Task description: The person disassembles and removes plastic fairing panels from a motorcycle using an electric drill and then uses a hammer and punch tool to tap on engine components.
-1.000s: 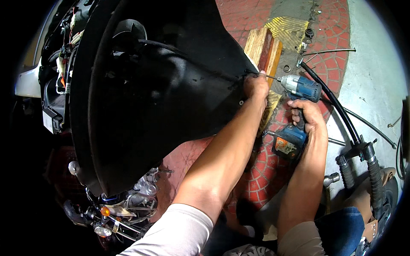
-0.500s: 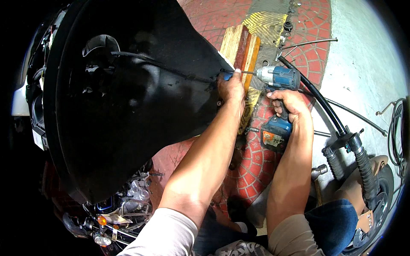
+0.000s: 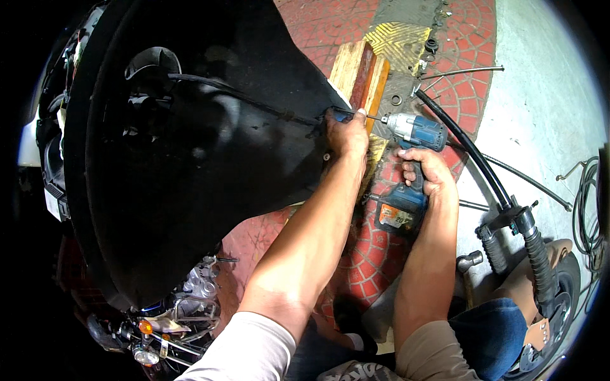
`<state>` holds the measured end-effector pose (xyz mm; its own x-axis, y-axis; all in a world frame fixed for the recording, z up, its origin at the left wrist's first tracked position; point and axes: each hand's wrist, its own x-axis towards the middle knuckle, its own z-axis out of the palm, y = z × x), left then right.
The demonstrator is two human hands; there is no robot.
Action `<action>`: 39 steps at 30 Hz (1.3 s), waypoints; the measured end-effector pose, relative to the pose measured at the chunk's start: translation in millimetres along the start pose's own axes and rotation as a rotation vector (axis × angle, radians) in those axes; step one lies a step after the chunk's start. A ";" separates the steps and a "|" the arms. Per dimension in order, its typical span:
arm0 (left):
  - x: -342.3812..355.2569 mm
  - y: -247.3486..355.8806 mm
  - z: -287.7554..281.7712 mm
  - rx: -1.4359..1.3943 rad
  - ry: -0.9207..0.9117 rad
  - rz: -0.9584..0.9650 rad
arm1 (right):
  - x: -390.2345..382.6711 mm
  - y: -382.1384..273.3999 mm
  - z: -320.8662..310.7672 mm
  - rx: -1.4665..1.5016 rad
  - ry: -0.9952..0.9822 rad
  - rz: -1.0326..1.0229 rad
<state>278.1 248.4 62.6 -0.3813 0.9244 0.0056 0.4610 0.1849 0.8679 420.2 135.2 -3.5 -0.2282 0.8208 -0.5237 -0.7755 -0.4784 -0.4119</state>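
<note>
At the far left lower down, an orange lamp (image 3: 145, 326) shows beside chrome parts. The large black panel (image 3: 241, 146) fills the left half, its pointed edge reaching the left hand (image 3: 347, 135), which is curled at that edge; I cannot tell exactly what its hidden fingers grip. Wooden pieces (image 3: 362, 73) lie just beyond. A thin bit (image 3: 373, 117) runs from beside the thumb to the blue power driver (image 3: 424, 132). Its rear has tipped lower since half a second ago, and its nose sits nearer the thumb. The right hand (image 3: 429, 171) grasps its handle. Farther right lies a black tube (image 3: 467, 143).
</note>
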 end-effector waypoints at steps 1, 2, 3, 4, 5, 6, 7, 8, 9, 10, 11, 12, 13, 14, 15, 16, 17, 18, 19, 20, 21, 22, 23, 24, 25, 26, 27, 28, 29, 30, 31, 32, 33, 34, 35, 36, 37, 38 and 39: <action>1.8 -4.1 -0.3 0.040 0.032 0.043 | 0.6 2.3 -0.5 0.006 -0.016 -0.001; -1.0 -1.4 1.6 0.052 0.028 0.049 | -2.3 0.7 1.0 0.012 -0.024 -0.006; -4.3 1.2 2.7 0.065 0.025 0.054 | -4.1 -0.2 1.7 0.018 -0.032 -0.012; -7.2 3.5 1.2 0.054 -0.004 0.025 | -4.0 -0.6 0.4 -0.003 -0.019 -0.003; -12.3 11.6 -0.5 0.040 -0.038 -0.002 | -2.3 -0.6 -3.2 0.035 -0.024 0.012; -15.3 17.3 -0.1 0.027 -0.072 -0.029 | 2.0 1.6 -7.7 0.073 -0.029 0.025; -13.0 13.8 3.6 0.043 -0.046 0.028 | 4.9 2.8 -11.8 0.112 -0.034 0.038; -5.8 3.9 -0.7 0.067 -0.001 0.086 | 6.3 6.8 -7.5 0.126 -0.056 0.097; -4.2 1.3 0.6 0.085 0.028 0.142 | 8.4 10.3 -8.6 0.155 -0.053 0.117; -2.6 -1.7 -0.1 0.068 0.017 0.099 | 11.2 14.6 -9.1 0.184 -0.051 0.137; -1.3 -2.0 -0.8 0.052 0.007 0.058 | 13.6 17.5 -9.1 0.215 -0.050 0.155; -1.0 -2.8 -1.2 0.059 -0.003 0.062 | 15.1 20.1 -9.9 0.235 -0.061 0.165; -0.6 -3.7 -1.9 0.067 -0.012 0.066 | 14.9 22.1 -12.7 0.252 -0.068 0.168; -2.0 0.8 -2.1 0.076 -0.037 0.053 | 15.1 22.0 -13.9 0.268 -0.078 0.169; -4.0 4.7 -2.3 0.085 -0.060 0.039 | 16.6 22.0 -15.2 0.284 -0.087 0.170; -5.7 8.5 -1.8 0.095 -0.084 0.025 | 21.3 23.3 -21.7 0.303 -0.111 0.174; -5.4 8.5 -3.3 0.088 -0.093 0.031 | 21.6 22.2 -22.0 0.278 -0.123 0.168; -4.8 8.3 -4.5 0.082 -0.101 0.037 | 22.2 21.2 -22.2 0.251 -0.135 0.161; -3.8 8.4 -5.1 0.075 -0.110 0.042 | 23.3 20.5 -21.9 0.225 -0.147 0.154; -1.9 5.5 -5.5 0.108 -0.075 0.022 | 23.7 18.7 -17.9 0.215 -0.172 0.140; 0.3 2.9 -5.5 0.141 -0.040 0.001 | 26.0 16.5 -12.5 0.204 -0.197 0.125; 2.7 0.2 -6.1 0.166 -0.022 0.010 | 27.3 14.9 -7.4 0.194 -0.222 0.111; 3.5 -1.1 -7.1 0.192 -0.003 0.017 | 28.2 14.9 -4.3 0.173 -0.205 0.095; 4.8 -2.2 -9.2 0.210 0.000 0.054 | 28.9 15.3 -1.3 0.152 -0.189 0.079; 5.6 -3.6 -11.4 0.228 0.004 0.091 | 28.5 15.5 0.8 0.131 -0.173 0.063; 3.3 -1.2 -11.3 0.229 -0.012 0.097 | 24.2 14.4 0.9 0.141 -0.195 0.052; -0.8 0.5 -10.3 0.229 -0.029 0.102 | 22.1 15.7 -1.0 0.145 -0.178 0.057; -3.6 2.8 -10.1 0.230 -0.045 0.108 | 20.0 17.0 -4.1 0.149 -0.161 0.061; -6.4 11.8 -10.4 0.298 -0.084 0.083 | 16.7 16.8 -8.3 0.154 -0.140 0.060; -9.5 20.5 -10.9 0.365 -0.124 0.056 | 16.3 19.9 -12.8 0.148 -0.117 0.044; -12.0 26.7 -10.0 0.433 -0.164 0.030 | 17.2 20.8 -17.9 0.148 -0.107 0.030; -6.6 24.2 -9.6 0.469 -0.145 0.048 | 16.3 23.1 -17.5 0.148 -0.104 0.027; -3.2 20.8 -9.5 0.484 -0.157 0.033 | 15.6 24.9 -17.3 0.147 -0.101 0.023; -0.1 17.2 -9.6 0.499 -0.170 0.018 | 15.4 26.1 -17.3 0.151 -0.104 0.025; -1.9 23.8 -6.7 0.513 -0.191 0.010 | 15.3 23.3 -18.7 0.159 -0.101 0.018; -11.3 39.6 -5.8 0.539 -0.172 -0.020 | 15.2 20.9 -20.1 0.167 -0.100 0.011; -8.1 35.6 -1.5 0.535 -0.173 -0.050 | 15.1 19.8 -21.8 0.170 -0.087 0.014; -1.9 33.0 -1.1 0.534 -0.165 -0.077 | 16.5 21.2 -19.9 0.175 -0.084 0.019; 3.2 29.7 -1.0 0.534 -0.157 -0.104 | 17.8 22.8 -17.8 0.180 -0.082 0.024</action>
<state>289.8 256.6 88.9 -0.3417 0.9232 -0.1759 0.7842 0.3832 0.4880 408.9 133.4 -35.5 -0.2894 0.8357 -0.4667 -0.8604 -0.4407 -0.2558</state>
